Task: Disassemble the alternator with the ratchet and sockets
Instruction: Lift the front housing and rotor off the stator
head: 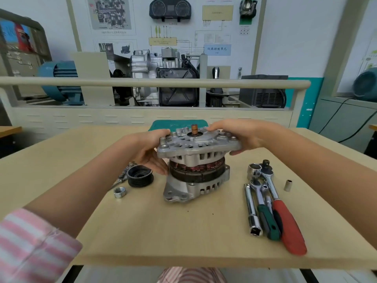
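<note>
The alternator [195, 176] stands upright in the middle of the wooden table [155, 231], its copper windings showing between the two housing halves. Its silver rear cover [195, 145] sits tilted on top, with the copper slip-ring shaft [194, 130] poking through the centre. My left hand [149, 152] grips the cover's left edge, fingers over the top and thumb below. My right hand [234, 135] grips the right edge the same way. A red-handled ratchet [283, 219] lies at the right with a large socket [253, 170] near its head.
A black pulley [140, 176], a hex nut [120, 192] and small metal parts lie left of the alternator. A green-handled ratchet [265, 219], a long extension socket [252, 213] and a small loose socket [287, 185] lie right. A green mat [163, 124] is behind.
</note>
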Tool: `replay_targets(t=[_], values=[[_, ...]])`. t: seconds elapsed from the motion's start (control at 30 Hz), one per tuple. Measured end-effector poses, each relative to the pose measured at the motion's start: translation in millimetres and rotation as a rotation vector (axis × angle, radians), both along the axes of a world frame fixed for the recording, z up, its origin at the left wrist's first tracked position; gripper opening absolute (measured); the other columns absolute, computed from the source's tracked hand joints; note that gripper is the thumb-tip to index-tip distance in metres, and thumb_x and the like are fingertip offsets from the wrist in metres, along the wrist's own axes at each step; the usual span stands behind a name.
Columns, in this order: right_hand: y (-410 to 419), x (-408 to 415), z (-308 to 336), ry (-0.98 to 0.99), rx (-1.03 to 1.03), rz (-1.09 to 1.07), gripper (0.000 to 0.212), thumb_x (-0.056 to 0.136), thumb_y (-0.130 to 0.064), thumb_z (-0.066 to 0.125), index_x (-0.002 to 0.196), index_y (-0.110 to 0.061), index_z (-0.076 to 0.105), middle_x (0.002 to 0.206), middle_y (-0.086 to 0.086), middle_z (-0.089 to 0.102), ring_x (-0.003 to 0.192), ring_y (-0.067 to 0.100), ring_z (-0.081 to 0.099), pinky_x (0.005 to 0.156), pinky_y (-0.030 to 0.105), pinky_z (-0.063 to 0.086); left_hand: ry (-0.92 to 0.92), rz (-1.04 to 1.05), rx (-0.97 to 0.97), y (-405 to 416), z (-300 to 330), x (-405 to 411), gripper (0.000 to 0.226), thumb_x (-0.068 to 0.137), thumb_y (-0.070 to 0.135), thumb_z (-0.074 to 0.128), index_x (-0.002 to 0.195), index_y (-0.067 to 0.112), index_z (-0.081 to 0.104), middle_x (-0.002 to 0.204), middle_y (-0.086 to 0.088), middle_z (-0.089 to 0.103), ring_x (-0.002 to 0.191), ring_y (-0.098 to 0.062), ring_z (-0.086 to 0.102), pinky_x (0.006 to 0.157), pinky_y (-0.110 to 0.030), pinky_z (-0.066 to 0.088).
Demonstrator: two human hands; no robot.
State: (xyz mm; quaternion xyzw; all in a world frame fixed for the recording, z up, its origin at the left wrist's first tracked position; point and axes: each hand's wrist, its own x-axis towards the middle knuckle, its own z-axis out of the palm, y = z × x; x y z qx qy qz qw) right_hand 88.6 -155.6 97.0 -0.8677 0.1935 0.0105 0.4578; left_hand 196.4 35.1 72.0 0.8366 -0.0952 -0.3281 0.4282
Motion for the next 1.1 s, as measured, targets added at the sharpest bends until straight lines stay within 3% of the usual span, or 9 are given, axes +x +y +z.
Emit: replay_targets(t=[0.17,0.3,0.4,0.5,0.6,0.7,0.83,1.0,1.1], values=[[0.9,-11.4,-14.0,-0.177,0.390,-0.160,0.015,0.095,-0.017,0.048,0.104,-0.007,0.054,0.073,0.004,0.063,0.049,0.012,0.061,0.048,0.025,0.054,-0.195,0.046,0.008,-12.7,-5.1,-2.3,0.069,0.092,0.066,0.025,0.097,0.006,0.058,0.102,-0.020,0.062,0.075,-0.026,0.060,0.065,-0.033,0.049],[13.4,-13.0,-10.8,-0.209,0.370,-0.169,0.007,0.094,-0.015,0.049,0.091,-0.009,0.052,0.054,0.001,0.063,0.039,0.008,0.059,0.040,0.020,0.050,-0.019,0.080,-0.385,-9.2,-19.1,-5.8,0.047,0.095,0.053,0.038,0.082,0.013,0.059,0.077,-0.007,0.066,0.069,-0.019,0.056,0.073,-0.030,0.046],[11.9,-21.2,-16.6,-0.270,0.622,-0.180,0.017,0.093,-0.020,0.047,0.099,-0.006,0.055,0.063,0.005,0.068,0.049,0.013,0.064,0.046,0.023,0.053,0.075,0.124,-0.750,-16.3,-33.5,-13.6,0.038,0.096,0.044,0.042,0.089,0.014,0.064,0.075,-0.002,0.074,0.065,-0.015,0.069,0.068,-0.029,0.047],[6.1,-28.2,-39.4,-0.445,1.023,-0.205,0.042,0.097,-0.034,0.035,0.103,0.002,0.057,0.087,0.016,0.070,0.078,0.022,0.066,0.068,0.032,0.052,0.052,0.171,-0.936,-24.8,-46.2,-16.5,0.042,0.096,0.047,0.040,0.096,0.015,0.067,0.088,-0.004,0.075,0.072,-0.013,0.072,0.068,-0.029,0.047],[12.2,-29.6,-57.3,-0.561,1.011,-0.196,0.046,0.095,-0.036,0.035,0.089,-0.004,0.067,0.085,0.011,0.072,0.080,0.018,0.064,0.072,0.028,0.048,0.003,0.222,-0.996,-29.9,-53.8,-18.6,0.045,0.095,0.048,0.038,0.094,0.016,0.070,0.094,-0.005,0.075,0.085,-0.018,0.069,0.074,-0.032,0.047],[19.9,-29.7,-52.6,-0.582,1.044,-0.161,0.041,0.089,-0.036,0.044,0.077,-0.011,0.075,0.077,0.006,0.073,0.064,0.015,0.069,0.061,0.025,0.051,0.008,0.262,-1.068,-34.5,-56.4,-18.4,0.057,0.095,0.048,0.035,0.068,0.020,0.078,0.081,-0.003,0.075,0.083,-0.020,0.066,0.074,-0.031,0.047],[21.0,-28.4,-43.5,-0.595,1.034,-0.226,0.032,0.086,-0.030,0.049,0.107,-0.011,0.064,0.076,0.006,0.073,0.062,0.016,0.068,0.054,0.022,0.051,0.017,0.256,-1.101,-35.7,-56.6,-23.0,0.063,0.096,0.047,0.031,0.057,0.028,0.076,0.074,0.002,0.074,0.066,-0.012,0.071,0.065,-0.028,0.047],[20.4,-26.4,-44.8,-0.619,1.025,-0.211,0.038,0.083,-0.026,0.049,0.116,-0.013,0.063,0.103,0.013,0.070,0.087,0.025,0.067,0.066,0.028,0.054,0.012,0.299,-1.108,-32.9,-58.8,-27.4,0.049,0.098,0.044,0.032,0.082,0.020,0.072,0.076,-0.001,0.075,0.065,-0.013,0.071,0.057,-0.023,0.051],[21.0,-24.7,-43.5,-0.637,1.030,-0.200,0.038,0.081,-0.024,0.050,0.115,-0.015,0.064,0.109,0.016,0.068,0.093,0.029,0.066,0.076,0.033,0.054,0.037,0.371,-1.118,-31.7,-55.3,-33.6,0.045,0.099,0.046,0.033,0.101,0.015,0.067,0.090,-0.007,0.073,0.076,-0.020,0.069,0.069,-0.030,0.053]])
